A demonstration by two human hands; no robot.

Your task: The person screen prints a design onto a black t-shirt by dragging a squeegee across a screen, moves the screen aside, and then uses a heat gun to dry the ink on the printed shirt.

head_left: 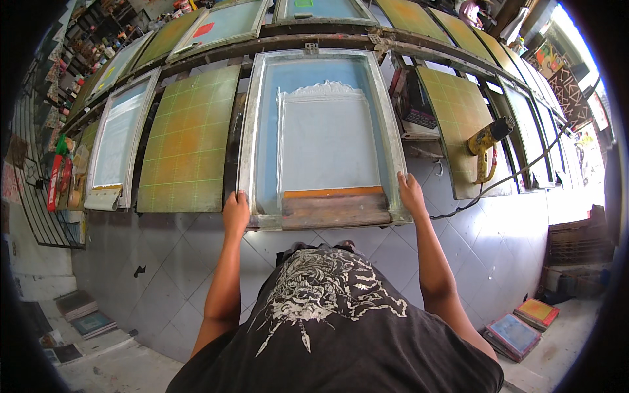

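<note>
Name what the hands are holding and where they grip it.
Both hold the metal-framed printing screen: the left hand on its lower left corner, the right hand on its lower right side rail.

Both hands sit at the near corners of the metal-framed printing screen (321,141). The wooden-handled squeegee (335,204) fills the near edge between them. Left: bare green gridded pallet (190,141), open. Right: yellow heat gun (486,145) and its black cable (517,173) cross the next pallet.

Both hands grip a printing screen frame (321,65): left hand (236,211), right hand (411,192). A wooden squeegee (335,204) lies inside, between them.
</note>
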